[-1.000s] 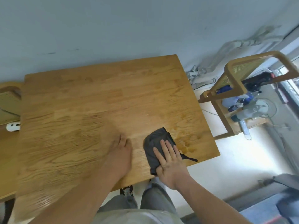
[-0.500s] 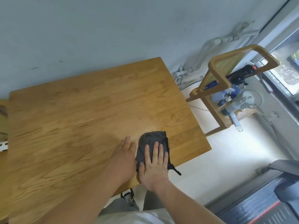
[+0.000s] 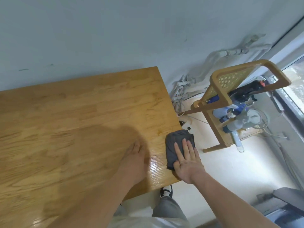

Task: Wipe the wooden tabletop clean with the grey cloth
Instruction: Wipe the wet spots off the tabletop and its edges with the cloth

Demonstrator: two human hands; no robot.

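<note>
The wooden counter (image 3: 65,129) fills the left and middle of the view, with its far edge against a pale grey wall (image 3: 115,30). A broad shadow lies across its near half. In that shadow the left hand (image 3: 134,163) rests palm down on the bare wood. Its fingers are straight and together, and its grip is slack and holds nothing (the hand is somewhat blurred). Just to the right of it the wood shines wet, near the front edge.

Next comes the grey cloth (image 3: 174,145), bunched up by the counter's near right corner, its far side jutting a little past the right edge. The right hand (image 3: 187,163) presses flat on the near half of the cloth. Its fingers are stretched out over the cloth, its thumb lies along the cloth's near left edge, and its grip is open, not closed around the cloth.

Below the counter's front edge a shoe (image 3: 166,190) and a grey trouser leg show against the pale floor (image 3: 230,170).

Further right, white pipes (image 3: 181,86) run along the foot of the wall. Beside them stands a wooden chair (image 3: 220,89) with a woven cane back, its seat heaped with blue and black objects too jumbled to name. A window (image 3: 296,83) runs down the right edge.
</note>
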